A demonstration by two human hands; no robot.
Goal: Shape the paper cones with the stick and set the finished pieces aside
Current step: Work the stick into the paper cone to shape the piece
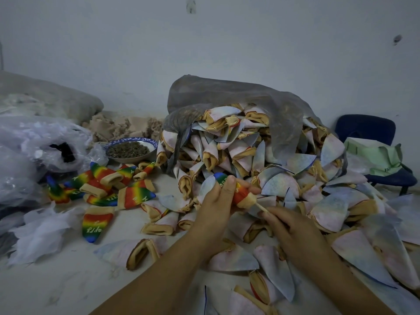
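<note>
Just right of the frame's centre, the left hand wraps its fingers and thumb around a rainbow cone, blue tip pointing up and left, tan open end pointing down and right. The right hand pinches the lower end of a thin pale stick, whose other end goes into that tan opening; how deep it reaches cannot be seen.

The cone looks very light and soft. It would likely crumple or crease under a hard squeeze, and the point could tear if the stick is pushed too firmly. The best hold seems to be a loose wrap around the coloured middle, where the left hand is now, leaving the tip free to fill out. The stick looks stiff and slim, and is best held near its free end.

Finished rainbow pieces lie scattered at the middle left, which looks like the place to set this one down. A big heap of pale cones spills from a grey bag across the centre and right. A bowl sits just left of the heap.
</note>
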